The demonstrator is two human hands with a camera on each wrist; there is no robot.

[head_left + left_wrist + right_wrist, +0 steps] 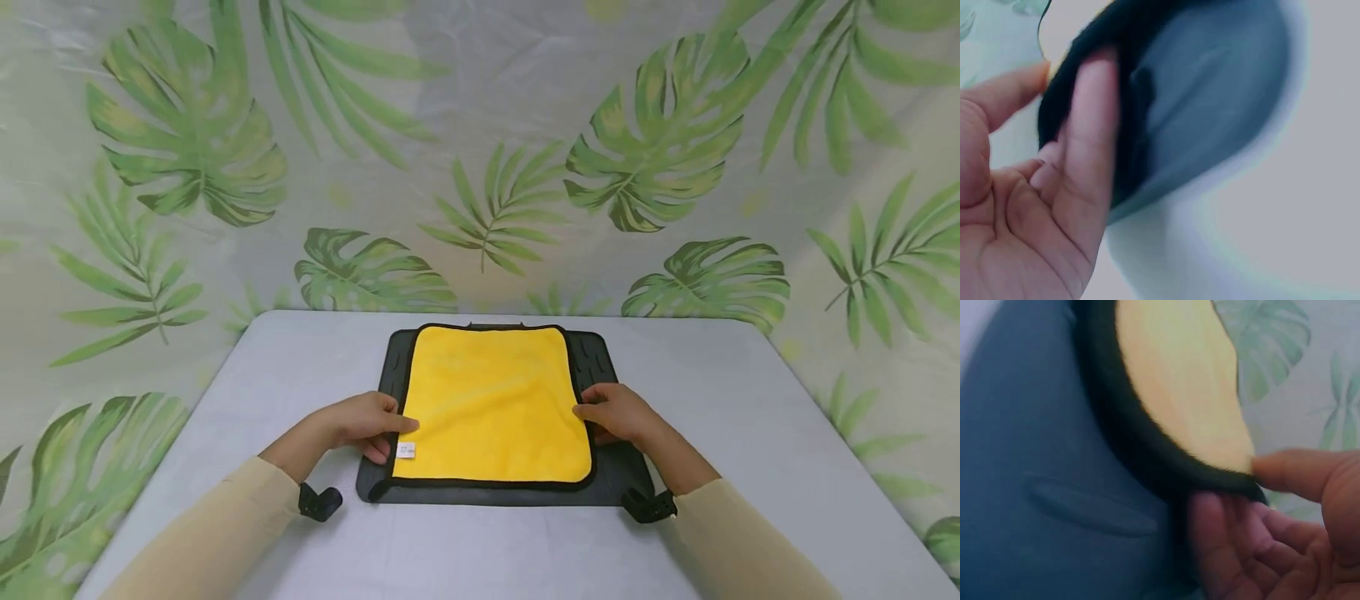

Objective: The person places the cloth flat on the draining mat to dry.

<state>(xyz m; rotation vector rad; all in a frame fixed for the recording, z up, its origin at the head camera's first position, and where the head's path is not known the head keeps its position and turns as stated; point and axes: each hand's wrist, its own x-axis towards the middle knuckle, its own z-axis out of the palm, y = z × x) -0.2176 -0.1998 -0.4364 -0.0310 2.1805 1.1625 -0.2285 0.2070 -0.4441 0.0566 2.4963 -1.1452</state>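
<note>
A yellow cloth (491, 400) with a black border and a small white tag (406, 451) lies spread over a dark grey ridged mat or tray (517, 497). My left hand (367, 427) pinches the cloth's left edge, thumb on top and fingers beneath. On the opposite side my right hand (618, 414) pinches the right edge the same way. The right wrist view shows the thumb on the yellow cloth (1179, 387) and fingertips under its black border. In the left wrist view, the left hand (1054, 187) has its fingers behind the dark border.
The dark mat rests on a white table (315, 358), its border showing around the cloth. Behind the table hangs a leaf-patterned backdrop (495, 100). Black straps with a small device (321, 503) sit at both wrists, below beige sleeves (225, 525).
</note>
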